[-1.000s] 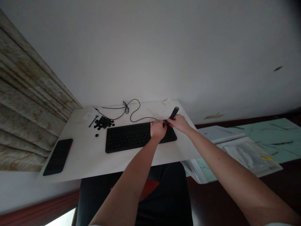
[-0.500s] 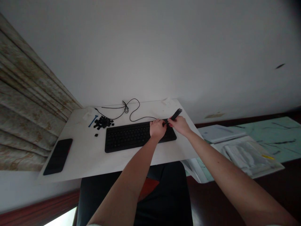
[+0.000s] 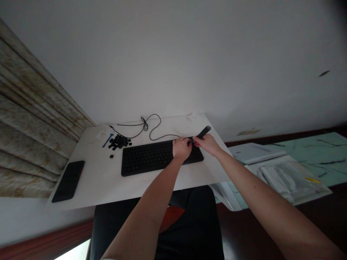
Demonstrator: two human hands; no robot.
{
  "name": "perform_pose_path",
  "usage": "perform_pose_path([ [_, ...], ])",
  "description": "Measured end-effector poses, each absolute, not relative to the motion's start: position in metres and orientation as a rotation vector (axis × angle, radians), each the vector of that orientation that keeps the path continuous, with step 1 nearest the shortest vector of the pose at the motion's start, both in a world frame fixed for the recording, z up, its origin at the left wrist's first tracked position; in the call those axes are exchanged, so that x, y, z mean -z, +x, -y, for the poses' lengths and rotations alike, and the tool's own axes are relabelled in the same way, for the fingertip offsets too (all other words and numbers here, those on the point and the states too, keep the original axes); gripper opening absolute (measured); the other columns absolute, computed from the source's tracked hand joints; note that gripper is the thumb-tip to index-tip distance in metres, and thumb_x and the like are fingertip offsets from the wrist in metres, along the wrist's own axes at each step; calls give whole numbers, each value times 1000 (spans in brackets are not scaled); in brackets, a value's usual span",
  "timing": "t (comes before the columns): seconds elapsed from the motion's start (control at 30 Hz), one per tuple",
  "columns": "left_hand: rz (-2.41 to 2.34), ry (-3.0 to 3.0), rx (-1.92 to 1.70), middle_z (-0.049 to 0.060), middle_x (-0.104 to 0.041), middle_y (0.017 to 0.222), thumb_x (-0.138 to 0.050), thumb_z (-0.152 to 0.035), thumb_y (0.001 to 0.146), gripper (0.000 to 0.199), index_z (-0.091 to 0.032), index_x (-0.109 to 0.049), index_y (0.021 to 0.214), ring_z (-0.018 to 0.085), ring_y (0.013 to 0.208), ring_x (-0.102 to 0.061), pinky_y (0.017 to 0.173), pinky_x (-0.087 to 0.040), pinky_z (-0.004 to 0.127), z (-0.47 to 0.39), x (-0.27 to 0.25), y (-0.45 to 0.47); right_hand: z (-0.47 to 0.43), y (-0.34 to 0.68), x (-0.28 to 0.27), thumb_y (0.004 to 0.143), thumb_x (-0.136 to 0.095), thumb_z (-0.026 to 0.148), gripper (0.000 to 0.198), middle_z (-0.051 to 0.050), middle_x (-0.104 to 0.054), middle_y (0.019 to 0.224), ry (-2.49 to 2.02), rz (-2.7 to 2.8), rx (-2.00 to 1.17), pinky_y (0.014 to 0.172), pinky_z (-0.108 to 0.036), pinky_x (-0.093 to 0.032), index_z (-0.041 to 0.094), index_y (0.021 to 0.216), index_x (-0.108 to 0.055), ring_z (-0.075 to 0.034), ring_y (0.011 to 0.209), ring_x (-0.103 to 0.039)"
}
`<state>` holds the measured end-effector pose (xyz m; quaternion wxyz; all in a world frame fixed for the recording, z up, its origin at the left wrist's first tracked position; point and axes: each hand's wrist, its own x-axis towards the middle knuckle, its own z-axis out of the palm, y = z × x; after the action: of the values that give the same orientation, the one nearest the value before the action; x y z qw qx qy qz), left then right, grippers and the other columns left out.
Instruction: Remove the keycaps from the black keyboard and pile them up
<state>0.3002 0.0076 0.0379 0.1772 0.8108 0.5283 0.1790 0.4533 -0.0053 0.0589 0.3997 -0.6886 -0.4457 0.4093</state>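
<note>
A black keyboard (image 3: 148, 157) lies on the white table, its right part partly covered by my hands. My right hand (image 3: 207, 143) is closed round a slim black brush-like tool (image 3: 204, 131). The tool's wide end points up to the right, and its thin lower end reaches down over the keyboard. My left hand (image 3: 181, 148) rests on the keyboard just left of the tool's tip. Its fingers are bent together there; whatever they pinch is hidden. Loose black keycaps (image 3: 118, 141) lie heaped beyond the keyboard's left end, with one single keycap (image 3: 111, 156) apart.
Next to the keycaps lies a blue stick-shaped tool (image 3: 107, 140). The keyboard's black cable (image 3: 151, 130) loops along the back by the wall. A black phone (image 3: 68, 181) is at the table's left edge. A curtain (image 3: 29, 119) hangs left; wrapped packages (image 3: 284, 177) lie right.
The view has shifted very slightly. Both hands stay at nearly the same spot on the keyboard, and the brush-like tool keeps almost the same tilt.
</note>
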Motion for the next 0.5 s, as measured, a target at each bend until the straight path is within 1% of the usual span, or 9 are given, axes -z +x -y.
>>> perform_pose_path([
  [0.1,-1485,2293,-517,7,-71,116,-53,-33,99,24,-26,-71,113,26,115,-59,101,-41,42,-8,-38,300,3,457,-57,85,-79,34,25,-13,-77,79,-1726,1107,-1046,68,-31,-66,11,83,-71,-21,71,-76],
  [0.2,-1485,2286,-527,6,-72,116,-51,-30,100,24,-26,-71,113,25,115,-59,101,-41,41,-8,-38,300,1,461,-57,85,-79,33,24,-13,-76,75,-1753,1092,-1070,62,-28,-65,11,80,-70,-19,63,-74],
  [0.3,-1489,2280,-534,6,-72,115,-48,-28,101,25,-26,-71,112,25,114,-59,101,-41,41,-8,-37,300,-1,465,-60,85,-79,30,22,-12,-76,73,-1803,1088,-1076,56,-26,-63,10,82,-71,-18,58,-72],
  [0.37,-1492,2278,-538,6,-72,115,-48,-27,101,26,-26,-71,111,25,114,-60,101,-41,40,-9,-36,300,-1,465,-61,85,-79,29,21,-11,-75,72,-1815,1081,-1074,56,-26,-63,10,84,-71,-18,58,-72],
  [0.5,-1506,2280,-538,6,-72,113,-46,-28,103,27,-25,-71,111,25,112,-60,99,-41,40,-9,-36,300,1,461,-63,86,-79,30,21,-11,-75,70,-1802,1127,-1039,60,-27,-64,11,82,-71,-18,61,-73],
])
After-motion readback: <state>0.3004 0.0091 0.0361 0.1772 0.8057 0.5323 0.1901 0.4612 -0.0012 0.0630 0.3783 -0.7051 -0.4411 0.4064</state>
